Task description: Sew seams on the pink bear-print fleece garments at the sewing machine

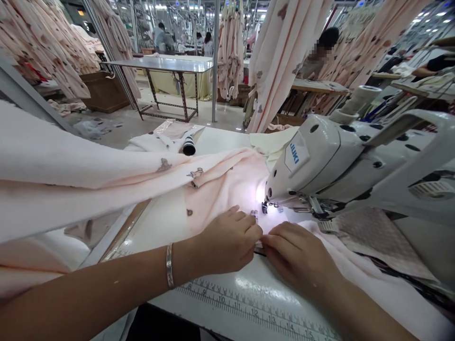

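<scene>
Pale pink fabric (pixel 216 199) with small brown prints spreads over the white sewing table, its right part lit by the lamp of the sewing machine (pixel 320 161). My left hand (pixel 229 241) lies on this fabric in front of the needle area, fingers curled and pinching its near edge. Close beside it, my right hand (pixel 298 251) pinches the same edge, the fingertips of both hands almost touching. The presser foot (pixel 265 207) sits just beyond my fingers. How much cloth is between the fingertips is partly hidden.
A printed ruler (pixel 249 308) runs along the table's near edge. A dark striped thread cone (pixel 188 146) stands at the back of the table. More pink cloth (pixel 53 161) drapes at the left. Behind are a metal table (pixel 167 64), hanging garments (pixel 230 47) and a few people.
</scene>
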Motion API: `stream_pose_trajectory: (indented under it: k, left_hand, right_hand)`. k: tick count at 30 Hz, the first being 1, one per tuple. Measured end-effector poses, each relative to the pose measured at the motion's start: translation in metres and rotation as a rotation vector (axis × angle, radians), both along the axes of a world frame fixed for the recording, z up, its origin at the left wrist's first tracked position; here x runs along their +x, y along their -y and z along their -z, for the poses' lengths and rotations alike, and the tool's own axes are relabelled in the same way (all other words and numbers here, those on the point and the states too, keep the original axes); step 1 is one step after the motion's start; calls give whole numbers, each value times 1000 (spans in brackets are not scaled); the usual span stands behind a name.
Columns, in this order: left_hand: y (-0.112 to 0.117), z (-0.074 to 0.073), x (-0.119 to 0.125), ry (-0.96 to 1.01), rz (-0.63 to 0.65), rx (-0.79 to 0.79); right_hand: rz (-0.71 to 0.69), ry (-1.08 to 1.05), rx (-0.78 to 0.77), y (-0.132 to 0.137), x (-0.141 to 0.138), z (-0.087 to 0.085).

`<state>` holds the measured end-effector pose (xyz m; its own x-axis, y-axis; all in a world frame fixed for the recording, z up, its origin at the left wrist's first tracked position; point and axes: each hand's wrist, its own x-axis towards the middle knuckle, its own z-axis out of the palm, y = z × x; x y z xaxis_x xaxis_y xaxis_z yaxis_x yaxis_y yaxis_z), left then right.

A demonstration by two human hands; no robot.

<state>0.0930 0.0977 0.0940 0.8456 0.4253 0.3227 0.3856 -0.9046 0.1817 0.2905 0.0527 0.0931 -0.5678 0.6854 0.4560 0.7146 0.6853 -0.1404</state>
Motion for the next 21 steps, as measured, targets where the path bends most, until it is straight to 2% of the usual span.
stream_pose_trajectory:
  k: [3,6,8,11,14,17,21]
  left_hand:
    - [-1,0,-2,-9,22,-5]
    - [2,-3,-3,10,9,-68]
    - [5,-6,-2,12,-57,-120]
    - [6,-4,3,-17,-161,-117]
    - [-6,2,11,-37,-160,-115]
    - [-28,7,18,-40,-137,-149]
    - [-47,6,24,-42,-106,-186]
  right_hand:
    - [-28,20,13,-3,2,3]
    - [-37,26,-38,-1,4,3]
    - [-23,-20,-103,3,4,2]
    - [-1,-99,-201,8,5,-1]
    - [29,-88,-234,6,8,0]
    - [127,-59,-229,-3,12,5]
    - [205,-55,-226,-10,16,11]
